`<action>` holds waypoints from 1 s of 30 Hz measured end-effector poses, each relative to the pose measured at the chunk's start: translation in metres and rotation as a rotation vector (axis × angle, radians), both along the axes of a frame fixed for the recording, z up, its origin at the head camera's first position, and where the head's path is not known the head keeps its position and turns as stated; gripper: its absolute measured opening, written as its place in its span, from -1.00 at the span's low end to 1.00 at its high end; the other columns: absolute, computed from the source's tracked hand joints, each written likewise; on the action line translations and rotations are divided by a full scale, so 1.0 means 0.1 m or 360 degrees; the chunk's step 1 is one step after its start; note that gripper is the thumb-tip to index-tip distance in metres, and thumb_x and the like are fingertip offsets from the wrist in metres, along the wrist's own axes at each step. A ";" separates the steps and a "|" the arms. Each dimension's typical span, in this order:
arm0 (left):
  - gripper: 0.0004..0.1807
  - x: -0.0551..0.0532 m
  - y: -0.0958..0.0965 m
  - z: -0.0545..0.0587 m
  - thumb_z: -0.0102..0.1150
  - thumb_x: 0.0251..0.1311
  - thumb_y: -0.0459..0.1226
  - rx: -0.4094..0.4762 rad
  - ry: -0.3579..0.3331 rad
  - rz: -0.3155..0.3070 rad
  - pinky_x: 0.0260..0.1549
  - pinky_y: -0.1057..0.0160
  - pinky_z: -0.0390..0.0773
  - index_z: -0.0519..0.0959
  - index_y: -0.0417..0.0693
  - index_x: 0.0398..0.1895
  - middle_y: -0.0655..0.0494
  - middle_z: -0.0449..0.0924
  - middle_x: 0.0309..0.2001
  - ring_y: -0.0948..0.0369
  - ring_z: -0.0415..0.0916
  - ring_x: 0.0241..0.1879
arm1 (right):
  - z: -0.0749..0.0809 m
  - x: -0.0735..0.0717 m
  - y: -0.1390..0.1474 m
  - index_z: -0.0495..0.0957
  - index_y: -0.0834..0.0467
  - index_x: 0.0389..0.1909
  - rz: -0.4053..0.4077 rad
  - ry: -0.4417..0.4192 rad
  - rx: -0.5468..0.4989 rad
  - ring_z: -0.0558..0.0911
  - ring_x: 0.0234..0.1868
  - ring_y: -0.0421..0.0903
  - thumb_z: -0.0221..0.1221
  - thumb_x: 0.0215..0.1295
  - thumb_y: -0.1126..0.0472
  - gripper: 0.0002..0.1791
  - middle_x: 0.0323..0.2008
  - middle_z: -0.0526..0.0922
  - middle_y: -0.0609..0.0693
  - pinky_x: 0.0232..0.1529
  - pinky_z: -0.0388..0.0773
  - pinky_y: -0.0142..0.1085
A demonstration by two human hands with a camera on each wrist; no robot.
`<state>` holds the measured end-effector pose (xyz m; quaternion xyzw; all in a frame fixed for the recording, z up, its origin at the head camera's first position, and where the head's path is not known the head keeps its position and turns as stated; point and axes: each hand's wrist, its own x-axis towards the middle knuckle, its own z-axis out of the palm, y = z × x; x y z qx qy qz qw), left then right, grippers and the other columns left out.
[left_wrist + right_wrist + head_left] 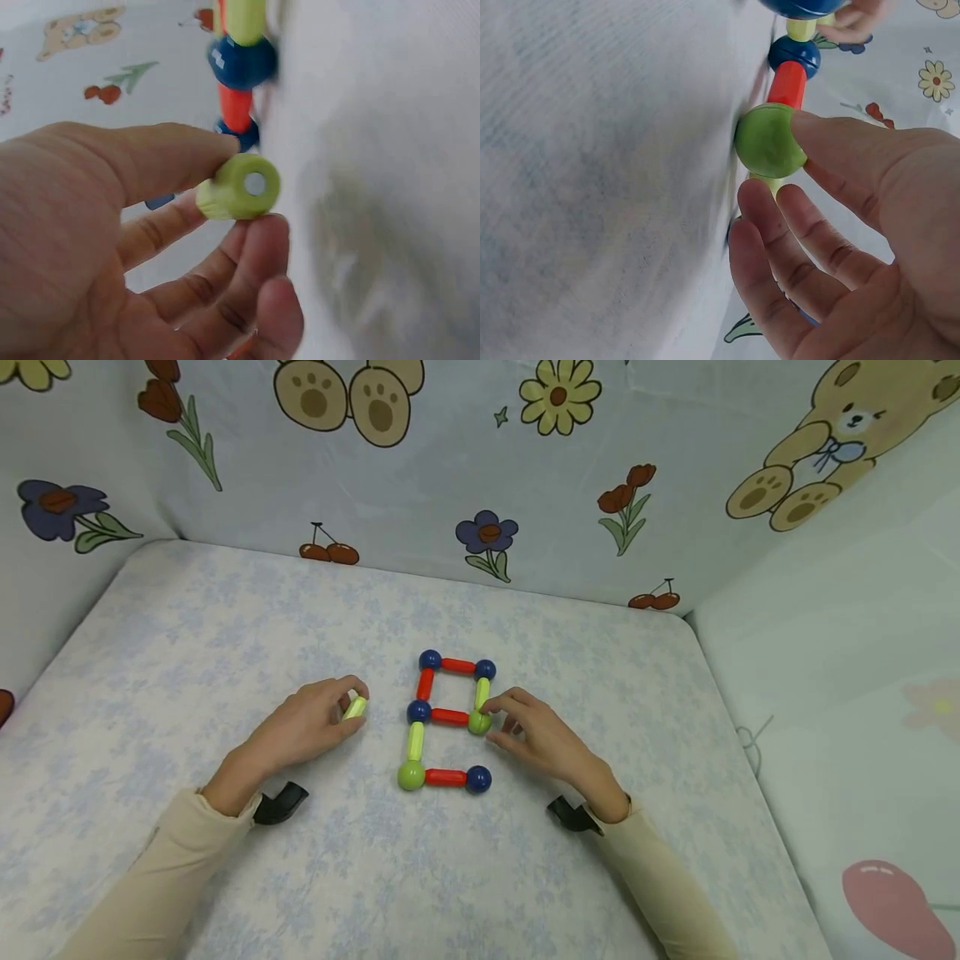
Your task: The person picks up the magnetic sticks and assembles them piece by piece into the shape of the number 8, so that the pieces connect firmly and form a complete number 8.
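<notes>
My left hand (306, 727) pinches a yellow-green magnetic rod (244, 187) between thumb and fingers, left of the figure on the table. A pale metal disc shows at the rod's end in the left wrist view. My right hand (542, 735) has its thumb and a finger on a green ball (769, 141) at the figure's right side; its other fingers are loosely bent below. This ball joins a red rod (450, 717) and a yellow-green rod (482, 693). Blue balls (418, 712), red rods and a second green ball (411, 775) make up the rest of the flat figure.
The figure's upper part is a closed square; below it, a red rod (446, 777) ends in a blue ball (478, 779) on the right. A pale floral cloth covers the table (337, 877). Printed fabric walls (420, 485) stand behind and at both sides.
</notes>
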<state>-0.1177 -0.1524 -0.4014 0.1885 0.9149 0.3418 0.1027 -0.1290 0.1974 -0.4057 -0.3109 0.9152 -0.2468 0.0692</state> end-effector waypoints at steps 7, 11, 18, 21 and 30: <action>-0.63 0.03 0.41 0.10 0.25 0.33 -0.28 0.0322 -0.0093 -0.0030 -0.39 0.20 0.55 0.51 -0.08 0.17 -0.07 0.62 -0.10 0.21 0.56 -0.36 | -0.03 -0.05 -0.02 0.57 0.11 0.11 0.0014 0.0042 0.0008 0.64 -0.23 -0.15 0.29 0.35 0.21 -0.67 -0.04 0.63 -0.02 -0.23 0.59 -0.32; -0.64 0.05 0.65 0.12 0.26 0.32 -0.27 0.0480 -0.0165 -0.0055 -0.29 0.20 0.57 0.52 -0.02 0.16 -0.02 0.62 -0.12 0.19 0.58 -0.28 | -0.05 -0.05 -0.02 0.58 0.10 0.10 -0.0012 0.0038 0.0013 0.65 -0.24 -0.15 0.28 0.36 0.21 -0.68 -0.04 0.64 -0.03 -0.23 0.59 -0.32; -0.66 0.12 1.01 0.03 0.28 0.31 -0.30 0.0716 -0.0230 -0.0057 -0.23 0.26 0.62 0.52 -0.08 0.12 -0.01 0.62 -0.12 0.22 0.63 -0.29 | -0.07 -0.05 -0.03 0.58 0.12 0.10 0.0013 0.0043 -0.0069 0.65 -0.23 -0.12 0.28 0.36 0.22 -0.69 -0.04 0.64 -0.01 -0.21 0.62 -0.28; -0.65 0.15 1.14 -0.03 0.29 0.30 -0.32 0.0784 -0.0243 -0.0065 -0.27 0.29 0.65 0.52 -0.14 0.12 -0.04 0.62 -0.08 0.23 0.68 -0.28 | -0.07 -0.05 -0.02 0.57 0.13 0.10 0.0021 0.0051 -0.0080 0.66 -0.23 -0.11 0.29 0.35 0.23 -0.68 -0.03 0.64 0.01 -0.22 0.62 -0.29; -0.65 0.18 1.39 -0.15 0.33 0.23 -0.40 0.0790 -0.0250 -0.0019 -0.37 0.33 0.65 0.54 -0.20 0.07 -0.09 0.57 -0.14 0.18 0.71 -0.30 | -0.07 -0.05 -0.01 0.55 0.13 0.13 0.0013 0.0020 -0.0073 0.67 -0.23 -0.10 0.25 0.38 0.24 -0.67 0.00 0.62 0.04 -0.22 0.62 -0.28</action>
